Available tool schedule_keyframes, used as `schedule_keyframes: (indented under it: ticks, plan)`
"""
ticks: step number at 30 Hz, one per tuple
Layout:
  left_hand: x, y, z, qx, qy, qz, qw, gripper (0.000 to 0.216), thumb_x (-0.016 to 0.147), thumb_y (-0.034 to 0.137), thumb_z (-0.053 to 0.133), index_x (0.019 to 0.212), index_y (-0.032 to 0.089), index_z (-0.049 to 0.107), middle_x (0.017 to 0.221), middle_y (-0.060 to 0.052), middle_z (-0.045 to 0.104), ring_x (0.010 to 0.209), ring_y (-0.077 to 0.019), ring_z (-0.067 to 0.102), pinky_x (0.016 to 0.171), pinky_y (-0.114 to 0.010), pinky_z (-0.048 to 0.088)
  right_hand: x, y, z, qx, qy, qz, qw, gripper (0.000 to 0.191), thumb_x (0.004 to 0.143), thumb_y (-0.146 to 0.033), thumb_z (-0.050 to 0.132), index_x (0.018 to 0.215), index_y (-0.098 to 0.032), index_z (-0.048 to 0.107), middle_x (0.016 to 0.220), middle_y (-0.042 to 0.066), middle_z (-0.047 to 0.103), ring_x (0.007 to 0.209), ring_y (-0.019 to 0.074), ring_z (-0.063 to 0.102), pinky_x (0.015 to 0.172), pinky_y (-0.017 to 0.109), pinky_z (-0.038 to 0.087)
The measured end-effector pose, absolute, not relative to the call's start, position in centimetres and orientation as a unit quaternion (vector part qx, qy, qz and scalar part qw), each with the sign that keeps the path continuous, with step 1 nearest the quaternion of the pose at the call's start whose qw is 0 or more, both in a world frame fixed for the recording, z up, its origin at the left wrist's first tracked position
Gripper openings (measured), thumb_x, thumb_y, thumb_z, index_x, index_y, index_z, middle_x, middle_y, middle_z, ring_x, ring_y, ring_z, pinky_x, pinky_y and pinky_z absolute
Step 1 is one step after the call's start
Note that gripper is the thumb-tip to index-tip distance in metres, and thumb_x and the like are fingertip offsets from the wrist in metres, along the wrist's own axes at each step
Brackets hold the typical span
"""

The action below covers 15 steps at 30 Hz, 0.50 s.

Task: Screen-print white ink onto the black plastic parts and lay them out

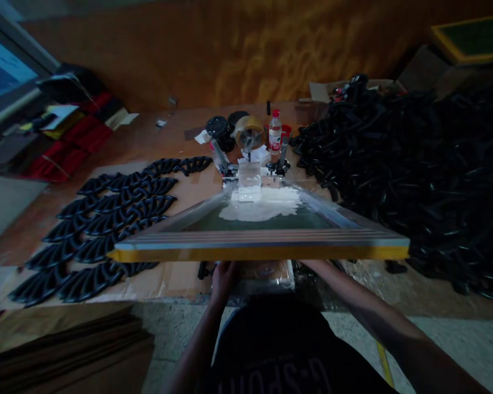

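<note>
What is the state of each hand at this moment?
Left hand: partly hidden by the frame; grip cannot be told.
Right hand: hidden by the frame; cannot be told.

At 6 o'clock, right at the bottom, we see a black shirt [279, 328] with big pale letters [277, 376] across it. We can make out what looks like "G-SPO". The word seems to go on after that, but the rest is too dark and too near the edge for us to be sure. Just above the big word, we spot a tiny line of print [290, 358] on the same shirt, much too small and dim for us to read. Near 1 o'clock, a clear bottle [275, 125] with a red cap wears a red and white label [275, 134]. We see marks on it, but they are too blurry to read.
</note>
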<state>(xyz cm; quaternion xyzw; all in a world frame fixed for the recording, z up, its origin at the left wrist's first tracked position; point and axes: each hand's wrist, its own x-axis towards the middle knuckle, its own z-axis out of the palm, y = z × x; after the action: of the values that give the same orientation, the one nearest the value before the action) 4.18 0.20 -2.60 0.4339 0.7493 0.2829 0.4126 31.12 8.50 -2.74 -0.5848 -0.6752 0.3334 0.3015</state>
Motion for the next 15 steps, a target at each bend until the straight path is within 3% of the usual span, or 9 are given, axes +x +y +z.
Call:
schedule_keyframes:
  ticks: [3,7,12,15]
  plan:
    - [4.3,0.0,-2.1,0.438,0.718,0.315,0.44,0.047,0.075,0.057,0.06,0.098,0.017,0.07,0.084,-0.007,0.074,0.081,-0.0238,0.069,0.067,-0.03,0.053,27.9,5.6,-3.6,-0.551,-0.737,0.31,0.239,0.021,0.088,-0.023,0.063,0.106,-0.029,0.07,0.114,0.003,0.069,0.11,0.0226,0.06,0.095,0.039,0.048]
    - [4.3,-0.2,-1.9,0.439,0.704,0.321,0.457,0.055,0.073,0.062,0.061,0.103,0.016,0.069,0.085,-0.007,0.074,0.076,-0.0229,0.069,0.064,-0.03,0.053,26.9,5.1,-2.5,-0.525,-0.799,0.215,0.198,0.035,0.089,-0.014,0.056,0.118,-0.029,0.068,0.109,0.006,0.071,0.107,0.0218,0.061,0.094,0.037,0.048]
    - [3.6,-0.3,-2.7,0.469,0.691,0.306,0.457,0.054,0.076,0.06,0.06,0.105,0.015,0.068,0.094,-0.008,0.074,0.085,-0.0239,0.069,0.071,-0.031,0.053,31.2,4.2,0.3,-0.592,-0.752,0.151,0.249,0.03,0.093,-0.018,0.051,0.117,-0.025,0.068,0.113,0.007,0.069,0.106,0.0216,0.06,0.094,0.036,0.046]
    - [3.3,-0.3,-3.1,0.469,0.691,0.296,0.463,0.054,0.077,0.059,0.059,0.11,0.016,0.067,0.093,-0.008,0.074,0.085,-0.0238,0.069,0.071,-0.031,0.053,35.8,3.4,0.4,-0.665,-0.712,0.129,0.186,0.027,0.093,-0.023,0.051,0.113,-0.024,0.069,0.106,0.007,0.071,0.1,0.0225,0.062,0.087,0.035,0.048]
